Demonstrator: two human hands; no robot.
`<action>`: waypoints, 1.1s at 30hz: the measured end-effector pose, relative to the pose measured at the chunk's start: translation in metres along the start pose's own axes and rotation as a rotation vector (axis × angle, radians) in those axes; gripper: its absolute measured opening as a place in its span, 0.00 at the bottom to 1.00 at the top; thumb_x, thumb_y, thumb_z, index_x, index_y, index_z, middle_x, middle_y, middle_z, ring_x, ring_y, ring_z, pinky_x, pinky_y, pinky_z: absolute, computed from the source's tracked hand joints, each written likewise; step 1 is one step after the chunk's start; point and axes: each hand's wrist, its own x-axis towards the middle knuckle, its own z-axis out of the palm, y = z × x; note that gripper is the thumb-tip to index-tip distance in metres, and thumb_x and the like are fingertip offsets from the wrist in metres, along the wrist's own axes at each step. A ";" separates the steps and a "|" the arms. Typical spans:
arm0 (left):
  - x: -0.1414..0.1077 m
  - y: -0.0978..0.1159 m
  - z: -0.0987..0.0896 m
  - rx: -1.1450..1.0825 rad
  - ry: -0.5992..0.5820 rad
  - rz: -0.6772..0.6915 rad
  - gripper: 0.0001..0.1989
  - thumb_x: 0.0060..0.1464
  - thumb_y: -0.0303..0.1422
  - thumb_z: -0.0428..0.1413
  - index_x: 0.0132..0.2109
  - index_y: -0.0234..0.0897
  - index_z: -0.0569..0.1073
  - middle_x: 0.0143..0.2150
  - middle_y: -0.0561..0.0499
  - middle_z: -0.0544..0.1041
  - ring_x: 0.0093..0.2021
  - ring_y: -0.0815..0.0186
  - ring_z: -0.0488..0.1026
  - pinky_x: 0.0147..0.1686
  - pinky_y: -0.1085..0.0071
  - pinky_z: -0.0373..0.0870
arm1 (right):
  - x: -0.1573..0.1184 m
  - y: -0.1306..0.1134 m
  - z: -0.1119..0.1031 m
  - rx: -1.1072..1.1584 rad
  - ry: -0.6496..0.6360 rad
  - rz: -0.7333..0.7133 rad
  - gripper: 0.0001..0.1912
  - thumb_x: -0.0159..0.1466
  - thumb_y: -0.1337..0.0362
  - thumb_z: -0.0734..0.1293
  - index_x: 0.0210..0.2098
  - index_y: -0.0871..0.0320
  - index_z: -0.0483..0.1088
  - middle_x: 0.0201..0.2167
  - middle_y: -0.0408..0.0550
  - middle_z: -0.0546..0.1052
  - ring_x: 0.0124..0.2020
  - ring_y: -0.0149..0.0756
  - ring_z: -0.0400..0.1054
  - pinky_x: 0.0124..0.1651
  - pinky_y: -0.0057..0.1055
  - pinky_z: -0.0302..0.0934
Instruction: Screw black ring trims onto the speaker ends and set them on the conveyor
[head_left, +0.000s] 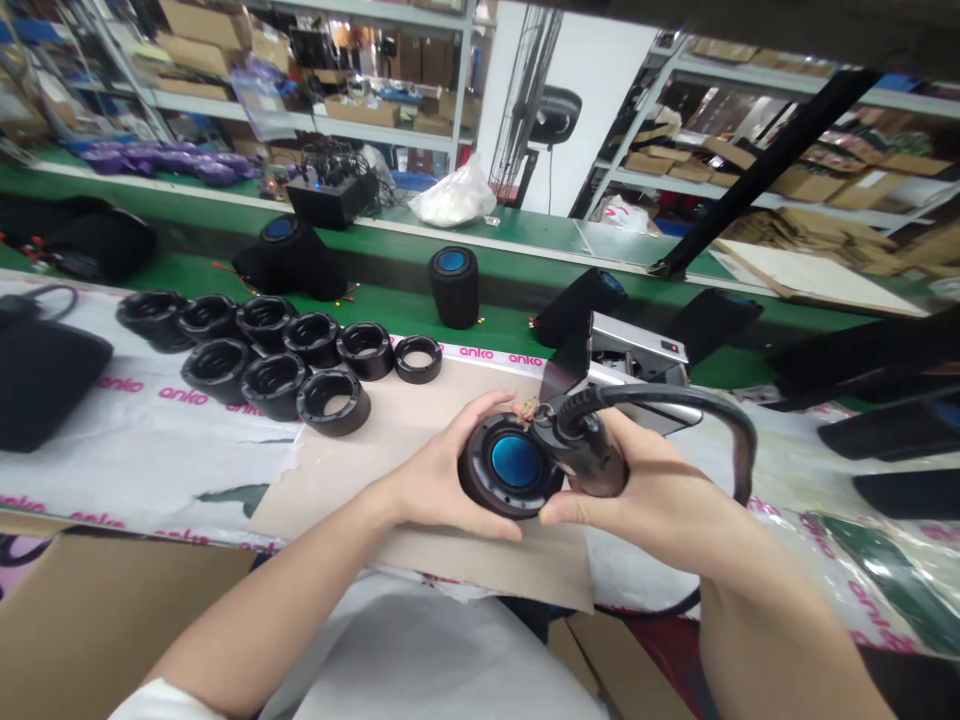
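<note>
Left hand point(442, 470) grips round black speaker driver point(516, 462) by its rim, blue centre facing up at the camera, axis pointing roughly toward the head; right hand point(645, 490) clenched on corded black tool point(592, 458), tip touching driver's upper rim, both held over tan cardboard sheet point(405, 450), black rings point(274, 385) off to the left

Pink "anko" print point(476, 352); repeated across white plastic sheet point(187, 450)
</note>
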 end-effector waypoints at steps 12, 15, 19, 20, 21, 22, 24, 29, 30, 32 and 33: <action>-0.003 0.004 0.002 0.030 0.038 0.038 0.62 0.37 0.36 0.82 0.75 0.46 0.60 0.73 0.36 0.71 0.73 0.38 0.71 0.73 0.45 0.68 | -0.008 0.016 0.009 0.132 0.037 0.038 0.38 0.51 0.45 0.86 0.58 0.48 0.77 0.47 0.47 0.82 0.48 0.53 0.77 0.57 0.51 0.74; -0.004 0.002 0.002 0.021 0.048 0.014 0.63 0.37 0.36 0.82 0.76 0.48 0.60 0.74 0.38 0.70 0.74 0.38 0.69 0.74 0.45 0.67 | -0.010 0.004 0.008 0.052 0.039 0.056 0.30 0.52 0.47 0.83 0.50 0.49 0.79 0.39 0.46 0.80 0.45 0.52 0.76 0.57 0.52 0.73; -0.004 0.003 0.002 0.050 0.059 0.009 0.63 0.37 0.39 0.82 0.76 0.47 0.60 0.74 0.38 0.70 0.75 0.38 0.68 0.74 0.44 0.66 | -0.003 -0.007 0.003 0.007 -0.020 0.083 0.28 0.53 0.50 0.81 0.51 0.49 0.78 0.36 0.44 0.77 0.44 0.50 0.74 0.57 0.50 0.71; -0.003 0.004 0.002 0.056 0.056 0.008 0.63 0.37 0.39 0.82 0.76 0.47 0.60 0.74 0.38 0.70 0.75 0.38 0.68 0.74 0.43 0.66 | -0.001 -0.008 0.001 0.022 -0.032 0.079 0.30 0.54 0.51 0.81 0.53 0.47 0.77 0.39 0.44 0.78 0.45 0.49 0.74 0.56 0.48 0.71; -0.002 0.006 0.003 0.060 0.052 0.005 0.62 0.38 0.40 0.82 0.76 0.47 0.60 0.75 0.38 0.69 0.75 0.38 0.68 0.74 0.43 0.66 | 0.001 -0.009 -0.001 0.036 -0.043 0.067 0.31 0.54 0.52 0.82 0.55 0.46 0.76 0.43 0.43 0.79 0.47 0.49 0.74 0.55 0.45 0.71; -0.001 0.008 0.003 0.062 0.052 0.002 0.62 0.38 0.41 0.81 0.76 0.47 0.60 0.75 0.38 0.69 0.75 0.37 0.67 0.74 0.43 0.66 | 0.002 -0.009 -0.002 0.044 -0.053 0.053 0.32 0.54 0.53 0.82 0.56 0.45 0.75 0.47 0.42 0.80 0.49 0.49 0.75 0.54 0.43 0.71; 0.000 0.010 0.004 0.067 0.062 -0.008 0.61 0.39 0.43 0.81 0.76 0.46 0.61 0.76 0.37 0.68 0.75 0.36 0.67 0.74 0.42 0.67 | 0.002 -0.010 -0.003 0.040 -0.067 0.036 0.32 0.54 0.53 0.82 0.56 0.44 0.74 0.51 0.41 0.80 0.51 0.49 0.74 0.51 0.41 0.70; -0.004 0.006 0.008 0.051 0.089 -0.008 0.60 0.39 0.45 0.81 0.75 0.45 0.61 0.76 0.37 0.67 0.75 0.36 0.66 0.75 0.41 0.65 | -0.008 -0.012 0.003 -0.009 -0.028 0.063 0.33 0.56 0.55 0.81 0.59 0.42 0.72 0.51 0.40 0.79 0.49 0.47 0.74 0.49 0.38 0.70; -0.006 0.005 0.008 0.051 0.092 -0.006 0.60 0.39 0.45 0.81 0.75 0.46 0.61 0.77 0.37 0.67 0.75 0.36 0.66 0.75 0.41 0.65 | -0.009 -0.012 0.004 -0.019 -0.019 0.074 0.34 0.56 0.55 0.81 0.60 0.42 0.72 0.50 0.41 0.80 0.49 0.46 0.75 0.48 0.38 0.69; -0.008 0.004 0.009 0.068 0.108 0.011 0.60 0.39 0.45 0.81 0.74 0.46 0.61 0.77 0.38 0.66 0.76 0.37 0.67 0.75 0.42 0.65 | -0.009 -0.011 0.006 -0.011 -0.021 0.085 0.32 0.55 0.55 0.81 0.57 0.43 0.73 0.48 0.41 0.80 0.47 0.46 0.75 0.46 0.38 0.68; -0.009 0.004 0.010 0.080 0.117 0.029 0.60 0.38 0.45 0.82 0.74 0.47 0.61 0.77 0.38 0.67 0.75 0.37 0.67 0.74 0.42 0.66 | -0.008 -0.011 0.006 0.007 -0.025 0.079 0.31 0.55 0.54 0.82 0.56 0.44 0.74 0.48 0.41 0.80 0.47 0.47 0.74 0.45 0.38 0.68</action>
